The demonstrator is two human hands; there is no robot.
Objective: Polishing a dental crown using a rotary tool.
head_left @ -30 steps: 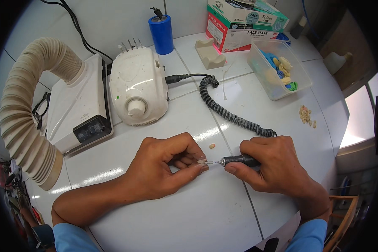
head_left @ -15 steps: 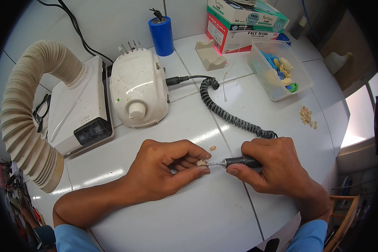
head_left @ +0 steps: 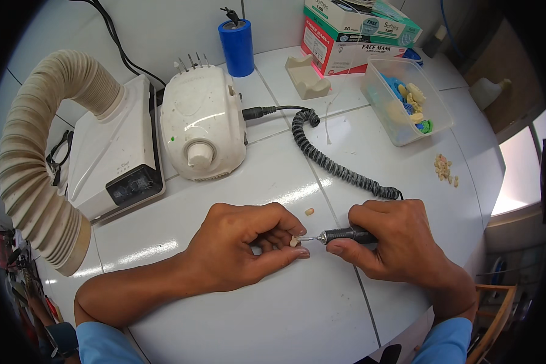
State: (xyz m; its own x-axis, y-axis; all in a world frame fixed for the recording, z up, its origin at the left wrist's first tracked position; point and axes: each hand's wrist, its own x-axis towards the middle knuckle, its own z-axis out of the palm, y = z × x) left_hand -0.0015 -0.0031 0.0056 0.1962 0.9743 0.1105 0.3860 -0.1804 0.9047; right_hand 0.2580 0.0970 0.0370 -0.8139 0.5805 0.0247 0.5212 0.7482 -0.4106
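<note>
Between the thumb and fingertips of my left hand is a small cream tooth-shaped piece; the fingers cover part of it. My right hand is closed round a black rotary handpiece. Its thin metal bit points left and meets the tooth-shaped piece, or nearly so; contact is too small to make out. Just beyond the fingertips lies another small cream piece on the white tiled bench. A coiled grey cord runs from near the handpiece toward the white control unit with a knob.
At left stands a white extractor box with a ribbed hose. A blue cylinder, a beige holder and stacked boxes line the back. At right are a clear plastic tub and a pile of small pieces.
The fingers of my left hand have shifted slightly and the tooth-shaped piece sits at a different angle against the bit. My right hand keeps its hold on the handpiece. The view has shifted slightly.
</note>
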